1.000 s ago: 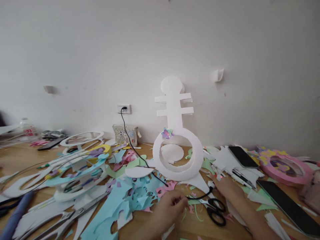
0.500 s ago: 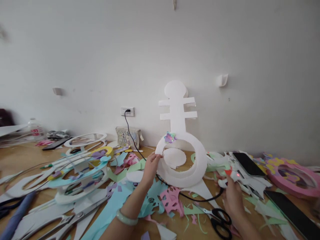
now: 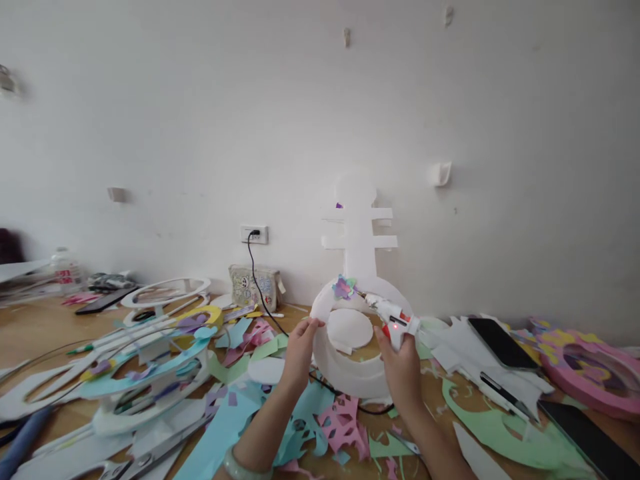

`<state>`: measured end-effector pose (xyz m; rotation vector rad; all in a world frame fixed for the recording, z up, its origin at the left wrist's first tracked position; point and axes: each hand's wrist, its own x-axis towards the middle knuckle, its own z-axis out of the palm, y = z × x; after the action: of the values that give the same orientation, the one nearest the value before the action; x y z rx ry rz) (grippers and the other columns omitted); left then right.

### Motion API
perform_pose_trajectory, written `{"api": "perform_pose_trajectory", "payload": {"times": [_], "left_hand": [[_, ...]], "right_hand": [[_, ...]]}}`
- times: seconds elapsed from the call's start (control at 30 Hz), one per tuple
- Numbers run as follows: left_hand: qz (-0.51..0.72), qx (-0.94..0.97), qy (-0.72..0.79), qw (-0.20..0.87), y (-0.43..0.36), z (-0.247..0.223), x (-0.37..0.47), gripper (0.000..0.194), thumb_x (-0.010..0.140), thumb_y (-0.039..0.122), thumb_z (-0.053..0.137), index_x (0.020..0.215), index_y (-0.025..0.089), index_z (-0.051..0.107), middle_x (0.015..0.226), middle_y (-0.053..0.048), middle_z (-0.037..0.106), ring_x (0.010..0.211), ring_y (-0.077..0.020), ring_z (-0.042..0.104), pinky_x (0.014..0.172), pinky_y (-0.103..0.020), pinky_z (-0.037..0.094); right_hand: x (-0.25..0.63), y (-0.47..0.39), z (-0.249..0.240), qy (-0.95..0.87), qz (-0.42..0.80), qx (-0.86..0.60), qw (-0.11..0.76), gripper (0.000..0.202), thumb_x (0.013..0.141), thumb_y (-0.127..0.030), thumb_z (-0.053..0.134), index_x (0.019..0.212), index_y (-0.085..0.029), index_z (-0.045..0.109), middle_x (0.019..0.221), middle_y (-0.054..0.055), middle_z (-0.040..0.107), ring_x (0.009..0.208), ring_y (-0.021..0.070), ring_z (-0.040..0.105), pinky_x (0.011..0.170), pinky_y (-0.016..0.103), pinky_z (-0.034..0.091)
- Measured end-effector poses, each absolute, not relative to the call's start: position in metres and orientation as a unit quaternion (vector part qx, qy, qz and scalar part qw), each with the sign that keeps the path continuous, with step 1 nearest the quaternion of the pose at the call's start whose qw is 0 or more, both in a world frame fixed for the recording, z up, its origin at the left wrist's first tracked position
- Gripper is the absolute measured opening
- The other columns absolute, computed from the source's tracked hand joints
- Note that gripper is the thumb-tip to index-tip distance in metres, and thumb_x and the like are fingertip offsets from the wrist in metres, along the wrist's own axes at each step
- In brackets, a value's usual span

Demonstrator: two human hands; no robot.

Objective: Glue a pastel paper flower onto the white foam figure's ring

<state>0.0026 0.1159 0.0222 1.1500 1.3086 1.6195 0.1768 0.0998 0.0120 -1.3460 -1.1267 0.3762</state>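
Note:
My left hand (image 3: 303,347) pinches the left edge of a white ring-shaped foam piece (image 3: 350,377), which stands upright with a long white neck (image 3: 359,230) rising behind it against the wall. My right hand (image 3: 401,363) is closed round the handle of a white glue gun (image 3: 395,320) with a red light showing. The gun's nozzle points up and left, close to a purple and teal paper flower (image 3: 345,287) on the ring's upper left. Whether the nozzle touches the flower cannot be made out. A white oval (image 3: 350,330) shows within the ring.
Paper scraps (image 3: 345,427) lie in front. A layered white and blue piece (image 3: 155,360) and large scissors (image 3: 165,443) are at left. At right are two phones (image 3: 503,342), a pen (image 3: 507,395) and a pink ring (image 3: 575,387). A black cord (image 3: 254,267) runs from the wall socket.
My right hand has brought the glue gun from the right side of the table up and left to the flower. My left hand still holds the ring's edge. The view has tilted slightly upward.

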Motion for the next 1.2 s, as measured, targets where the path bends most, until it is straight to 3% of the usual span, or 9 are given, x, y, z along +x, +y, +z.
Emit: {"api": "perform_pose_trajectory", "payload": {"times": [0.13, 0.27, 0.5, 0.7, 1.2], "left_hand": [[0.632, 0.451, 0.509, 0.372, 0.114, 0.024, 0.002, 0.040, 0.069, 0.057, 0.055, 0.070, 0.018, 0.063, 0.070, -0.002, 0.062, 0.069, -0.0197, 0.055, 0.063, -0.028, 0.041], [0.635, 0.455, 0.502, 0.373, 0.112, 0.025, 0.001, 0.032, 0.071, 0.050, 0.056, 0.068, 0.019, 0.064, 0.073, -0.002, 0.063, 0.073, -0.0201, 0.056, 0.066, -0.028, 0.042], [0.635, 0.447, 0.491, 0.394, 0.114, 0.025, 0.002, 0.030, 0.069, 0.047, 0.057, 0.068, 0.018, 0.065, 0.074, -0.002, 0.064, 0.073, -0.0201, 0.056, 0.067, -0.028, 0.042], [0.636, 0.441, 0.493, 0.397, 0.114, 0.025, 0.002, 0.030, 0.066, 0.047, 0.057, 0.066, 0.019, 0.065, 0.072, -0.001, 0.060, 0.072, -0.0191, 0.053, 0.066, -0.027, 0.039], [0.642, 0.437, 0.482, 0.406, 0.112, 0.028, 0.003, 0.024, 0.069, 0.041, 0.057, 0.064, 0.019, 0.065, 0.073, -0.001, 0.063, 0.074, -0.0189, 0.056, 0.069, -0.028, 0.042]], "right_hand": [[0.174, 0.112, 0.018, -0.472, 0.156, -0.613, 0.615, 0.061, 0.066, -0.063, 0.054, 0.104, -0.016, 0.056, 0.091, 0.017, 0.069, 0.088, 0.0355, 0.064, 0.074, 0.042, 0.048], [0.170, 0.116, 0.020, -0.476, 0.137, -0.619, 0.609, 0.057, 0.062, -0.059, 0.052, 0.099, -0.016, 0.058, 0.084, 0.017, 0.069, 0.081, 0.0348, 0.064, 0.070, 0.041, 0.048], [0.169, 0.117, 0.018, -0.493, 0.104, -0.618, 0.603, 0.053, 0.064, -0.054, 0.047, 0.099, -0.015, 0.058, 0.074, 0.014, 0.069, 0.069, 0.0307, 0.065, 0.062, 0.037, 0.048], [0.168, 0.122, 0.013, -0.509, 0.073, -0.623, 0.589, 0.062, 0.066, -0.051, 0.044, 0.110, -0.010, 0.059, 0.077, 0.016, 0.069, 0.072, 0.0338, 0.065, 0.061, 0.037, 0.045], [0.171, 0.126, 0.012, -0.528, 0.067, -0.630, 0.565, 0.052, 0.069, -0.044, 0.042, 0.106, -0.012, 0.059, 0.068, 0.011, 0.065, 0.066, 0.0305, 0.060, 0.057, 0.034, 0.039]]}}
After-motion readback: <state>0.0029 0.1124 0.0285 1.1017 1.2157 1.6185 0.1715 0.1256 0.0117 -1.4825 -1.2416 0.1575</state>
